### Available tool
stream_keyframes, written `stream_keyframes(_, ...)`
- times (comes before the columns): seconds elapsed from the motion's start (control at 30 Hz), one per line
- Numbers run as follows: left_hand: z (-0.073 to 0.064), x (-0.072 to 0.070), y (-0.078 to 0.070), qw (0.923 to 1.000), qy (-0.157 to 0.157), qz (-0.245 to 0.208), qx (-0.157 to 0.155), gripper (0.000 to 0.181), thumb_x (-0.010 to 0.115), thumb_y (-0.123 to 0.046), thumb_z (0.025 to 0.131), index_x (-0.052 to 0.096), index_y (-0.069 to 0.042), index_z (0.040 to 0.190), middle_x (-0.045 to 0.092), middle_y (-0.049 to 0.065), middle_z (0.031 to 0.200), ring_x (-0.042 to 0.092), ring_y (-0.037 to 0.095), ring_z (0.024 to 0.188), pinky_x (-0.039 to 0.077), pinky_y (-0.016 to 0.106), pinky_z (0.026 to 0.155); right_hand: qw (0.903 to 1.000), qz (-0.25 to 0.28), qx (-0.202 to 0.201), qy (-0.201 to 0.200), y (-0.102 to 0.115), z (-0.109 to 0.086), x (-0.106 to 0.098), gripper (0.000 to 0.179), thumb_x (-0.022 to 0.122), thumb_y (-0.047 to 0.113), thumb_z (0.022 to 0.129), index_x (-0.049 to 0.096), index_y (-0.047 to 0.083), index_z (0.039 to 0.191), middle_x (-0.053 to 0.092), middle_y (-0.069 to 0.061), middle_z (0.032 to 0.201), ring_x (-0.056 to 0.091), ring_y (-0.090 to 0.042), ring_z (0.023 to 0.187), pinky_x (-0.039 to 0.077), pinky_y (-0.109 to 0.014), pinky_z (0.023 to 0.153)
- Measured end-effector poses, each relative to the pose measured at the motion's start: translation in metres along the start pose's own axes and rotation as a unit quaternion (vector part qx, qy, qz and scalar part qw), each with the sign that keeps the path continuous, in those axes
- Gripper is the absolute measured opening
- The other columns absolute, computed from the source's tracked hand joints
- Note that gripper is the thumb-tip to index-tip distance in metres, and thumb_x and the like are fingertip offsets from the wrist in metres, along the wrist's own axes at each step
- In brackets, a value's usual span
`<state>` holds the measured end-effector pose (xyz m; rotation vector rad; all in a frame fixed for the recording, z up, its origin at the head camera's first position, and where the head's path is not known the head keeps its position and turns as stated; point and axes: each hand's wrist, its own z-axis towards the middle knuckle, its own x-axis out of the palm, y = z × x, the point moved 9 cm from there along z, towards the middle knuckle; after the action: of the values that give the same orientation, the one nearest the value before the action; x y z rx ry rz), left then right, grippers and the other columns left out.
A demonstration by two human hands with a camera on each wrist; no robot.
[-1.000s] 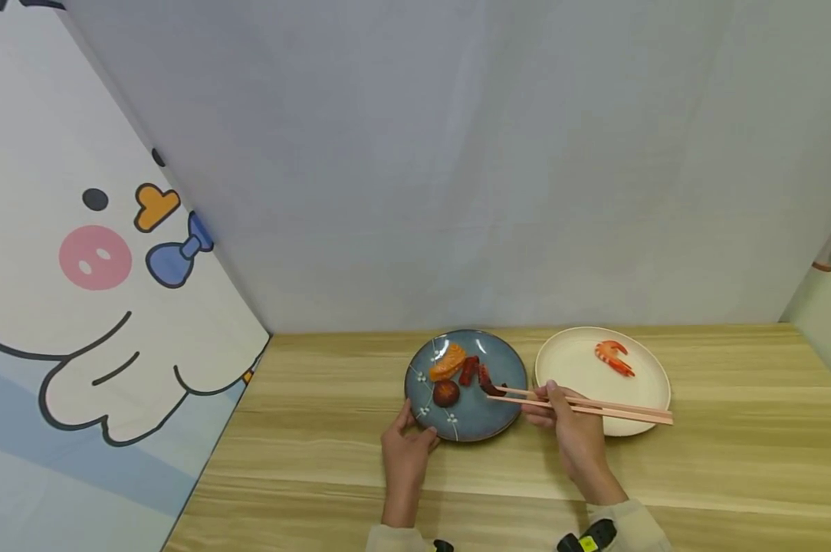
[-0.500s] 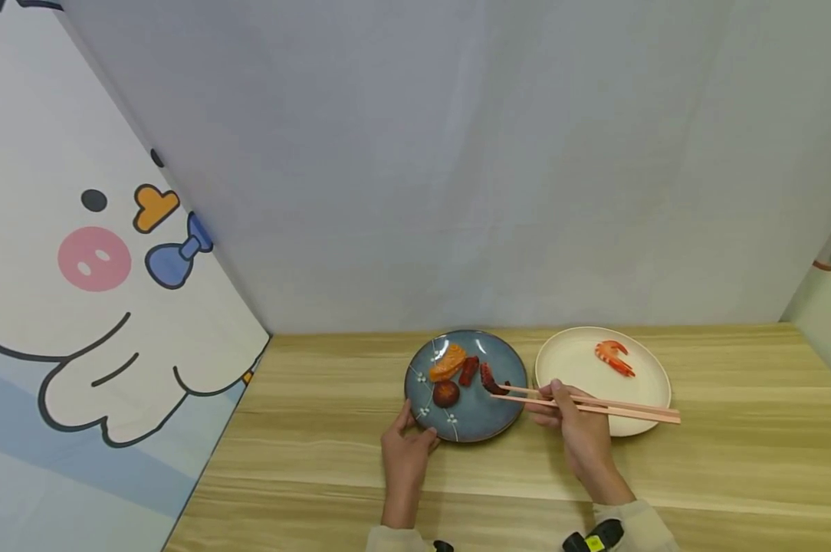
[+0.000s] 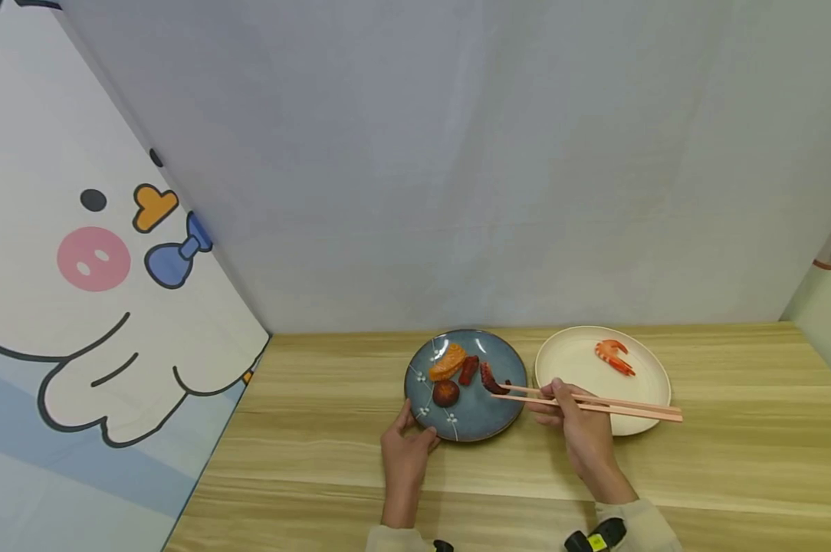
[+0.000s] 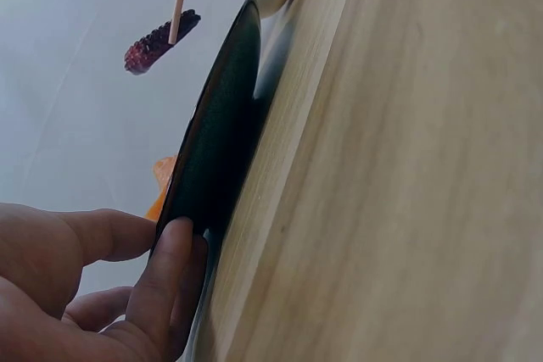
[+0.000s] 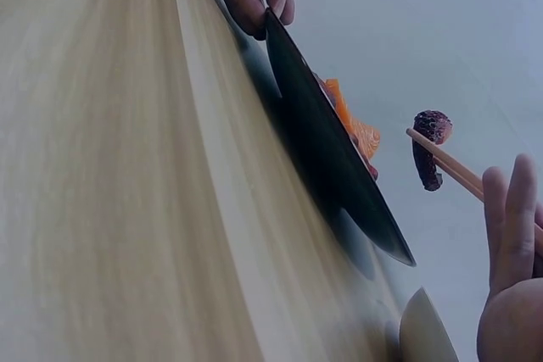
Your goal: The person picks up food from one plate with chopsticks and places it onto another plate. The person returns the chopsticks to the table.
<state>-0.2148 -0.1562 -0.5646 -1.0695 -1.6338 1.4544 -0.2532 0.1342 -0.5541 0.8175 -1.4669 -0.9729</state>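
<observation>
My left hand (image 3: 406, 452) pinches the near left rim of a blue plate (image 3: 481, 425), thumb above and fingers under the edge. My right hand (image 3: 581, 433) holds a pair of pale pink chopsticks (image 3: 629, 408). Between their tips is a dark red, curved piece like an octopus tentacle (image 3: 487, 378); both wrist views show this tentacle (image 4: 157, 42) raised above the plate. On the blue plate lie an orange salmon-like piece (image 3: 448, 362), a dark red chunk (image 3: 468, 370) and a round brown mushroom-like piece (image 3: 446, 393).
A cream plate (image 3: 560, 360) stands right of the blue one, partly behind my right hand. A shrimp (image 3: 615, 358) lies on it. Both plates are on a wood-grain table (image 3: 319, 429), with a pale wall (image 3: 457, 192) behind and a cartoon-printed panel (image 3: 29, 230) at left.
My right hand has shifted slightly to the right, and the chopsticks and tentacle piece have moved slightly right with it. The left hand and both plates have stayed put.
</observation>
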Motion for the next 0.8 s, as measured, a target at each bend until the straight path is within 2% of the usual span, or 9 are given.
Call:
stream_keyframes(0.27, -0.0033, -0.0002, -0.0037, 1.0000, 0.002, -0.002, 0.007, 0.076, 0.065, 0.023, 0.082, 0.041, 0.015, 0.154, 0.053, 0.032, 0.126, 0.058, 0.005, 0.064, 0.061, 0.016, 0.065, 0.9999, -0.011, 0.001, 0.001, 0.0036, 0.0010, -0.0035, 0.032, 0.055, 0.014, 0.111, 0.070, -0.014, 0.104, 0.076, -0.002, 0.093, 0.079, -0.015, 0.079, 0.068, -0.031, 0.072)
stream_keyframes(0.43, -0.0039, -0.0005, -0.0049, 1.0000, 0.001, -0.001, 0.005, 0.075, 0.066, 0.022, 0.082, 0.043, 0.013, 0.153, 0.054, 0.031, 0.126, 0.058, 0.005, 0.064, 0.062, 0.016, 0.065, 0.9997, -0.022, 0.007, 0.000, 0.0054, 0.0022, -0.0054, 0.030, 0.055, 0.013, 0.111, 0.071, -0.011, 0.104, 0.076, -0.003, 0.093, 0.079, -0.014, 0.080, 0.068, -0.031, 0.073)
stream_keyframes(0.6, -0.0029, -0.0001, -0.0045, 1.0000, 0.003, 0.000, 0.005, 0.075, 0.065, 0.022, 0.083, 0.042, 0.014, 0.154, 0.053, 0.032, 0.126, 0.058, 0.005, 0.064, 0.062, 0.017, 0.065, 0.9999, -0.010, 0.002, 0.000, 0.0078, 0.0021, -0.0073, 0.030, 0.056, 0.016, 0.110, 0.073, -0.007, 0.101, 0.076, -0.003, 0.092, 0.079, -0.013, 0.079, 0.068, -0.028, 0.070)
stream_keyframes(0.8, -0.0034, 0.0000, -0.0043, 1.0000, 0.005, -0.002, 0.003, 0.076, 0.065, 0.023, 0.083, 0.041, 0.014, 0.154, 0.052, 0.034, 0.128, 0.057, 0.005, 0.064, 0.062, 0.017, 0.065, 1.0000, -0.005, 0.003, -0.004, 0.0103, 0.0019, -0.0093, 0.028, 0.054, 0.011, 0.111, 0.074, -0.006, 0.100, 0.076, -0.004, 0.091, 0.079, -0.013, 0.077, 0.068, -0.028, 0.069)
